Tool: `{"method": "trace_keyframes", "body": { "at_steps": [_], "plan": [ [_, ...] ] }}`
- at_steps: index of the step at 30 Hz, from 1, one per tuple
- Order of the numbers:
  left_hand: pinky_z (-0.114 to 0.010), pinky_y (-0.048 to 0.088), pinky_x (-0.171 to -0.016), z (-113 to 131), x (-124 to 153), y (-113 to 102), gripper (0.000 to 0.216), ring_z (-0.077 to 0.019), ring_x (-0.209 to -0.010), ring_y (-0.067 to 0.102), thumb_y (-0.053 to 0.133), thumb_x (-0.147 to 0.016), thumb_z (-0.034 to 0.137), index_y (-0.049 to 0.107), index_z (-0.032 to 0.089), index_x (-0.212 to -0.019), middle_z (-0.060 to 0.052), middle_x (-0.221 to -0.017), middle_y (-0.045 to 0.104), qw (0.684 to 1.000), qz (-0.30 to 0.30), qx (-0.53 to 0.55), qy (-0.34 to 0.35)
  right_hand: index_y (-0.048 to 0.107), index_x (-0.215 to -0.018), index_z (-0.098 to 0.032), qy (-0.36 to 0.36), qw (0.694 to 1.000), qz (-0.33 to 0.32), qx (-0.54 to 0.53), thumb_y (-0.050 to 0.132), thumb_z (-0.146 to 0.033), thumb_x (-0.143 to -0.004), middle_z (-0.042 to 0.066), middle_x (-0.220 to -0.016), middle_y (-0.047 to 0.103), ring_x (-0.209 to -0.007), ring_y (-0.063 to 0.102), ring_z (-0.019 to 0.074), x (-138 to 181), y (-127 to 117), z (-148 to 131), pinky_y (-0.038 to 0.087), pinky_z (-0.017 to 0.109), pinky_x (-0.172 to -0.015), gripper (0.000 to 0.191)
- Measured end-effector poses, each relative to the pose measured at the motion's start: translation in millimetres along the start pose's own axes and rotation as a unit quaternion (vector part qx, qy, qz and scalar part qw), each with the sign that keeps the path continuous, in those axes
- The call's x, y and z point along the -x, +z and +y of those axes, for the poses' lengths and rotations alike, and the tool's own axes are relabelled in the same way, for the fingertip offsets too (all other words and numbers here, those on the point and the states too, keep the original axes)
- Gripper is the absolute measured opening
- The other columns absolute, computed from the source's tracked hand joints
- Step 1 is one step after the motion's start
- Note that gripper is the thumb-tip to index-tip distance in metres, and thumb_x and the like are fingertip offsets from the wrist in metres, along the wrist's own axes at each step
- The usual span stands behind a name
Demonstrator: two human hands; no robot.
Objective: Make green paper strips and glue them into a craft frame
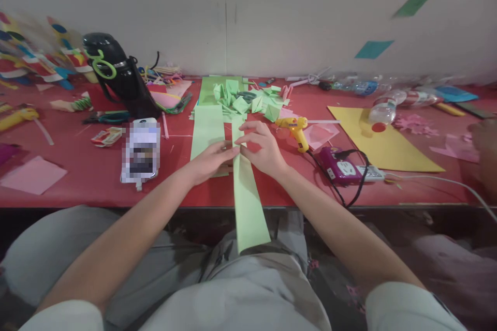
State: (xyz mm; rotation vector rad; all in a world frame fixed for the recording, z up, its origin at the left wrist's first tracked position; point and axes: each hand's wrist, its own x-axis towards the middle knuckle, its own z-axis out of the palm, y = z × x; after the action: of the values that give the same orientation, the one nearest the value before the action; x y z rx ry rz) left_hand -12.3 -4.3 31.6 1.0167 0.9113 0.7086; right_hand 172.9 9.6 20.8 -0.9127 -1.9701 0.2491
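One head-worn view, looking forward and down across a table.
The camera looks out from above the wearer's own shirt (pixel 240 300), which fills the bottom of the view along with the grey trousers (pixel 73 240), both very near. The left hand (pixel 213 159) and right hand (pixel 264 149) come in from the lower corners and meet close to the centre, a little farther off. Beyond them the red table (pixel 95 173) spreads from side to side, its front edge running nearly level, and the pale wall (pixel 163 10) behind it, farthest away, is faced almost straight on. The wide view also catches another person's arm (pixel 488 158), blurred, at the right edge.
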Motion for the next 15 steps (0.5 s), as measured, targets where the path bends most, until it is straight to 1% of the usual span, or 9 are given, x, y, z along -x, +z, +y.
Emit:
{"method": "trace_keyframes", "body": {
  "at_steps": [3, 6, 8, 10, 12, 13, 15],
  "plan": [
    [-0.033, 0.057, -0.075, -2.7, -5.0, 4.9, 0.031, -0.0182, -0.081, 0.069, 0.08, -0.077, 0.036, 0.061, 0.018, -0.096, -0.005, -0.091, 0.069, 0.999, 0.012, 0.04, 0.017, 0.074, -0.086, -0.026, 0.01, 1.0, -0.003, -0.018, 0.062, -0.022, -0.087, 0.008, -0.115, 0.062, -0.111, 0.058, 0.0251, 0.1, 4.8, 0.8, 0.046, 0.047, -0.096, 0.013],
    [-0.032, 0.057, -0.069, -2.0, -6.0, 6.1, 0.028, -0.019, -0.078, 0.069, 0.076, -0.076, 0.023, 0.063, 0.018, -0.1, -0.004, -0.087, 0.07, 0.998, 0.035, 0.043, 0.02, 0.074, -0.094, -0.026, 0.02, 1.0, 0.004, -0.007, 0.059, -0.024, -0.09, 0.009, -0.122, 0.063, -0.117, 0.057, 0.0262, 1.7, -1.1, 5.7, 0.043, 0.05, -0.103, 0.016],
    [-0.034, 0.058, -0.069, -2.4, -5.6, 6.3, 0.03, -0.0211, -0.079, 0.07, 0.072, -0.075, 0.018, 0.064, 0.018, -0.103, -0.006, -0.089, 0.072, 0.998, 0.04, 0.043, 0.012, 0.072, -0.108, -0.026, 0.052, 0.998, 0.031, -0.017, 0.06, -0.031, -0.091, 0.011, -0.132, 0.06, -0.126, 0.052, 0.0275, 2.0, -7.7, 10.3, 0.04, 0.051, -0.108, 0.022],
    [-0.035, 0.059, -0.069, -3.8, -4.7, 6.8, 0.029, -0.0234, -0.082, 0.071, 0.07, -0.074, 0.017, 0.065, 0.017, -0.102, -0.008, -0.093, 0.073, 0.998, 0.032, 0.045, 0.0, 0.066, -0.122, -0.026, 0.117, 0.989, 0.05, -0.07, 0.064, -0.042, -0.089, 0.011, -0.139, 0.056, -0.132, 0.049, 0.0283, 1.7, -12.4, 14.7, 0.041, 0.049, -0.108, 0.037],
    [-0.036, 0.059, -0.071, -5.5, -3.5, 8.0, 0.03, -0.0247, -0.085, 0.072, 0.069, -0.073, 0.016, 0.066, 0.016, -0.103, -0.009, -0.097, 0.074, 0.999, 0.012, 0.043, -0.007, 0.063, -0.125, -0.025, 0.203, 0.964, 0.046, -0.168, 0.07, -0.052, -0.082, 0.011, -0.137, 0.059, -0.129, 0.053, 0.0279, 1.1, -13.3, 17.4, 0.046, 0.045, -0.104, 0.051],
    [-0.036, 0.058, -0.072, -6.3, -2.9, 8.8, 0.031, -0.025, -0.087, 0.072, 0.069, -0.073, 0.015, 0.067, 0.016, -0.104, -0.01, -0.099, 0.074, 0.999, -0.002, 0.04, -0.006, 0.064, -0.122, -0.024, 0.248, 0.942, 0.036, -0.223, 0.073, -0.054, -0.079, 0.011, -0.131, 0.064, -0.123, 0.058, 0.0272, 0.9, -12.4, 17.7, 0.049, 0.043, -0.1, 0.054],
    [-0.035, 0.058, -0.075, -7.0, -1.5, 10.7, 0.035, -0.025, -0.089, 0.072, 0.07, -0.073, 0.015, 0.067, 0.016, -0.107, -0.01, -0.102, 0.075, 0.999, -0.029, 0.032, -0.002, 0.068, -0.11, -0.021, 0.325, 0.892, 0.024, -0.314, 0.078, -0.056, -0.073, 0.01, -0.114, 0.071, -0.105, 0.067, 0.025, 0.7, -9.4, 16.8, 0.054, 0.039, -0.09, 0.052]
  ]
}}
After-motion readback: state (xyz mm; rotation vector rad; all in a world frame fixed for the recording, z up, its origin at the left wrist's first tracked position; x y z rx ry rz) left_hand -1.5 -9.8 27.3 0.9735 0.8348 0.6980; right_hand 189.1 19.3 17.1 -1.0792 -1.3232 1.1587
